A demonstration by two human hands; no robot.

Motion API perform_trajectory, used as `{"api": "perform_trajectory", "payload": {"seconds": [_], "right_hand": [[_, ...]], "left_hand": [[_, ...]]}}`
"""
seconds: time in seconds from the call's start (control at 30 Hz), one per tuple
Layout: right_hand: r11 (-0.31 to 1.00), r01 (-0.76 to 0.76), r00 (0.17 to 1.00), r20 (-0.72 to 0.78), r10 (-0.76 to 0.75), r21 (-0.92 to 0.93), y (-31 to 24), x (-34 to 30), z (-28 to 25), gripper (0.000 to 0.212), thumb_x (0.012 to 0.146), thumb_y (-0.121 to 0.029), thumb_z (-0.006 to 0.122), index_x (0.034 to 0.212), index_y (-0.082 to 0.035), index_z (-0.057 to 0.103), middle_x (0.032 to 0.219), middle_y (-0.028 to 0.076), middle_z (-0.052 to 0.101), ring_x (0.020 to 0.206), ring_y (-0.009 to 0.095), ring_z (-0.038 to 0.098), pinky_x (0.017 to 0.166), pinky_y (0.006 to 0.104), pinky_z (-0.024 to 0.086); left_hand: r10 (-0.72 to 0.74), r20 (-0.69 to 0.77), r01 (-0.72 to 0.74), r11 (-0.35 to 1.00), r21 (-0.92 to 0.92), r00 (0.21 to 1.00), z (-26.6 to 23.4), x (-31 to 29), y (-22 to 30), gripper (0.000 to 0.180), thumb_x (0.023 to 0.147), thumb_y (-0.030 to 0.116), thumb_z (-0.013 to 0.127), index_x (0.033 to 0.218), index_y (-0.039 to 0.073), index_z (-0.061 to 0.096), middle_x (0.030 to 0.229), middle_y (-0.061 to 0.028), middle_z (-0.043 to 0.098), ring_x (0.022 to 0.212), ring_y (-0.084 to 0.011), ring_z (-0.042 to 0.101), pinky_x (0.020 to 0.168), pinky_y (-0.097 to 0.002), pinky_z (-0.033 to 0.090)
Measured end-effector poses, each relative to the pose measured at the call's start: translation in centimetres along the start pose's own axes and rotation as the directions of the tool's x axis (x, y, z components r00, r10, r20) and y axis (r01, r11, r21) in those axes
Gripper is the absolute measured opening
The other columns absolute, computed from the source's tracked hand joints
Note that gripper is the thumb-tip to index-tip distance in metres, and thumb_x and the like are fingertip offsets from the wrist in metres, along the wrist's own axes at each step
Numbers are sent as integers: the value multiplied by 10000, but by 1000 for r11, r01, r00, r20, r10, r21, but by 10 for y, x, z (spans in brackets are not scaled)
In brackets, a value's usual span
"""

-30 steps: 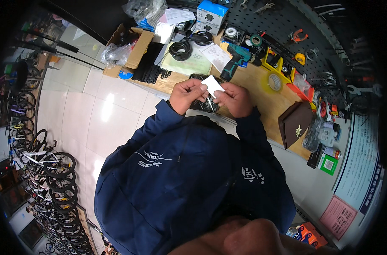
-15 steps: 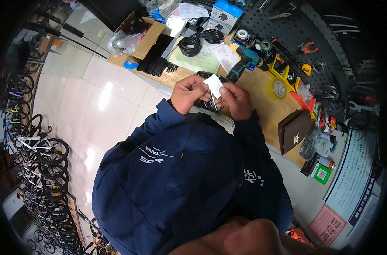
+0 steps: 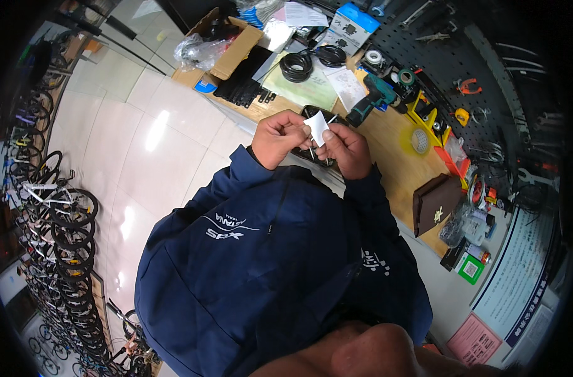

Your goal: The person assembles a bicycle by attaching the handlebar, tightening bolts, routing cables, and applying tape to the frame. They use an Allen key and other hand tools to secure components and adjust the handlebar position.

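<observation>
Holds a small white slip (image 3: pixel 316 129) in front of the body, over the near edge of the wooden workbench (image 3: pixel 396 166). Pinches its left side narrowly between thumb and fingers of the left hand (image 3: pixel 277 139), and its right side, equally narrowly, between thumb and fingers of the right hand (image 3: pixel 349 151). Has just beneath the left fingers a thin pale rod (image 3: pixel 311 152); cannot tell if gripped or only lying behind. Has under both hands a black tray (image 3: pixel 309 110), partly hidden. Counting from the slip, has at 2 o'clock a teal-and-black cordless drill (image 3: pixel 371 100), near; between 11 and 12 o'clock a coiled black cable (image 3: pixel 296 68); between 10 and 11 o'clock an open cardboard box (image 3: pixel 237 55); at 3 o'clock a yellow tape roll (image 3: pixel 419 141); at 4 o'clock a dark brown case (image 3: pixel 434 207). Wears a dark blue jacket (image 3: pixel 236 276).
</observation>
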State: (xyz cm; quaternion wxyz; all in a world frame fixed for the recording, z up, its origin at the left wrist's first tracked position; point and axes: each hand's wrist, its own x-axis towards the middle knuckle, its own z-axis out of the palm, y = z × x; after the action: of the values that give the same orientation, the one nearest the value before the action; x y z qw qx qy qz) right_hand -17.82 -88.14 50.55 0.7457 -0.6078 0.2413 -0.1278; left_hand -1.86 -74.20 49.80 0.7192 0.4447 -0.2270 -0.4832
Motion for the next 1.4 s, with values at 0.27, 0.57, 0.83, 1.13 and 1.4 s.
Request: {"api": "perform_trajectory", "payload": {"seconds": [0.27,0.57,0.83,1.13,1.4], "right_hand": [[998,-36,987,161,28,47,11,36,47,254,1066,-173,591,1193,33,667,889,51,720,764,88,672,701,239,574],[992,-129,876,469,111,7,23,71,131,287,1057,-186,615,1227,44,647,955,62,717,777,99,677,711,245,578],[952,-190,544,782,304,-238,41,69,221,287,1037,-166,642,1230,45,649,953,79,731,832,118,698,724,264,587],[726,678,160,941,-297,114,28,47,400,278,821,2,802,1083,-86,769,1018,93,682,905,210,669,744,316,591],[514,642,-470,822,-323,569,32,18,593,292,752,-13,829,1024,-107,782,956,36,699,899,215,639,756,336,541]], "left_hand": [[43,-159,-38,999,34,986,-39,-27,24,89,956,41,701,1007,-20,663,881,-70,725,776,-111,694,742,-257,559],[168,-512,-156,985,68,842,-80,-101,44,78,938,41,696,980,-15,662,864,-55,703,776,-121,688,745,-262,556],[235,-845,-326,942,77,481,-83,-206,18,119,957,108,686,999,0,657,833,-42,684,768,-107,647,740,-264,523],[219,-959,-527,845,92,183,-128,-324,24,159,953,163,691,997,14,659,809,-28,656,730,-108,602,715,-266,484],[224,-970,-635,764,114,95,-183,-438,57,151,945,178,697,983,33,675,820,-31,645,734,-124,607,707,-274,506]]}}
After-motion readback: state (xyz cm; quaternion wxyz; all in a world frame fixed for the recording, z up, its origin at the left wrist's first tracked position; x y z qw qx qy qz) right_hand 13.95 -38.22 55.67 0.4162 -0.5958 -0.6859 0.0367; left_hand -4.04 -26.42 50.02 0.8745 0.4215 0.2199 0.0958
